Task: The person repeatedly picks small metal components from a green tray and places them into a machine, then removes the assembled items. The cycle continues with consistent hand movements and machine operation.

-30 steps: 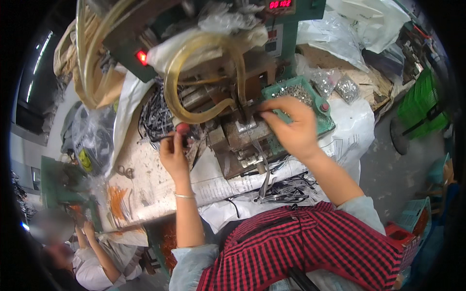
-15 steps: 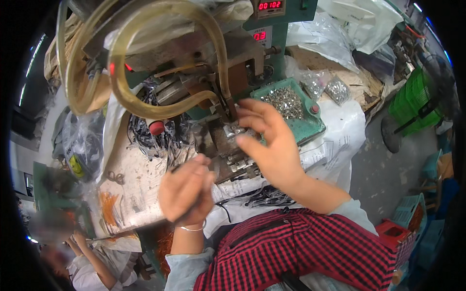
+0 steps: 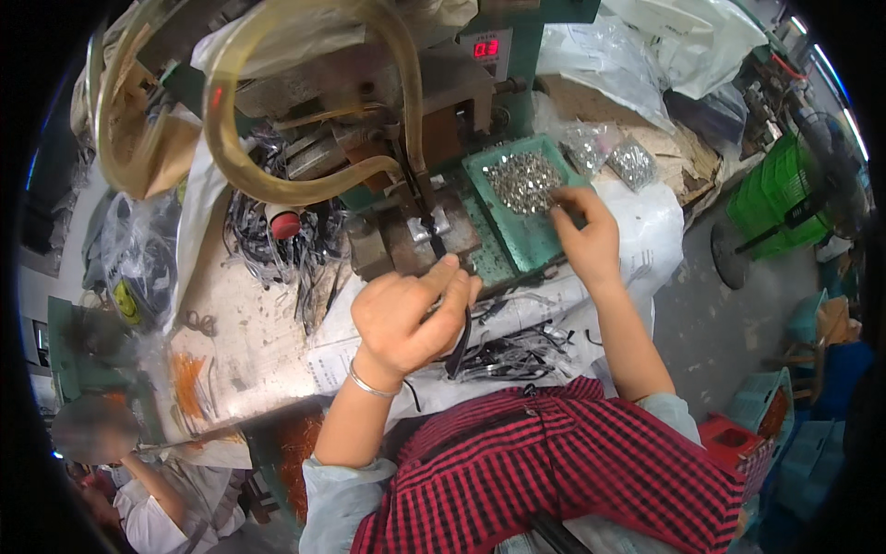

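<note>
My left hand is closed at the front of the bench press, its thumb and forefinger pinching a thin black strap. The strap's upper end lies at a small silvery metal piece under the press's tool; more black strap hangs below the hand. My right hand is over the right side of a green tray of small shiny metal pieces. Its fingers are bent and drawn together at the edge of the pile; whatever is between the fingertips is too small to make out.
A thick yellowish hose loops before the press, above a red button. Black straps lie along the bench's front edge. Bags of metal pieces rest beyond the tray. Another person sits at lower left.
My right hand has gone from the press's tool rightward to the tray. My left hand has moved up and right, bringing the black strap to the metal piece. The whole view has shifted slightly.
</note>
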{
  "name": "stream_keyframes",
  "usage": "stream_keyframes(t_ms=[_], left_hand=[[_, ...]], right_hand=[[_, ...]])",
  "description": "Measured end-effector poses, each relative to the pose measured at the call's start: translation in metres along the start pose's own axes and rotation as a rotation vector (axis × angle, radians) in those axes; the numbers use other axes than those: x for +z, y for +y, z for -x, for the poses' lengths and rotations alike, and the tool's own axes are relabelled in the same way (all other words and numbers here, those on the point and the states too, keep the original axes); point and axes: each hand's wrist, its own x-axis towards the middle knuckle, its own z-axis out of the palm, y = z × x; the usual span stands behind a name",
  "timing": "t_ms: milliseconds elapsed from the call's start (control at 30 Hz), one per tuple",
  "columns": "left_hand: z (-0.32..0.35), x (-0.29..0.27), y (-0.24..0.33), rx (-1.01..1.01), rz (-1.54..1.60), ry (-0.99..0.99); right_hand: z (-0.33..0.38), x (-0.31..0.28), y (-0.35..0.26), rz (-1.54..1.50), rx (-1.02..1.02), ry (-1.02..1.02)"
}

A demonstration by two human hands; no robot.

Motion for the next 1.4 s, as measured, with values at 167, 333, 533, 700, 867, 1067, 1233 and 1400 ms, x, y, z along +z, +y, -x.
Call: stream_keyframes(t_ms=[167,333,533,700,867,1067,1233,1400], left_hand=[[0.001,-0.001,0.007,-0.045,0.02,0.002],[0.031,-0.033,0.043,-0.346,0.102,-0.158],[0.045,-0.105,0.033,-0.477,-0.123,0.302],[0.033,-0.091,-0.045,-0.488,-0.426,-0.121],[0.138,-0.042,-0.108,-0.495,-0.485,-0.504],[0.144,-0.069,-0.116,-0.735,-0.231,-0.132],[0.108,-0.086,-0.118,-1.225,0.54,0.288],[0.139,-0.056,-0.115,-1.401,0.788,0.298]], right_hand=[[0.015,0.002,-0.016,0.334,-0.126,-0.114],[0.011,0.016,-0.01,0.493,-0.261,-0.091],[0.012,0.018,-0.008,0.331,-0.327,0.095],[0.0,0.022,-0.015,0.331,-0.344,0.068],[0.007,0.017,-0.007,0.324,-0.374,0.15],[0.04,-0.034,0.002,0.221,-0.11,0.243],[0.025,-0.013,-0.064,-0.139,-0.186,0.073],[-0.01,0.042,-0.117,-0.319,-0.403,-0.009]])
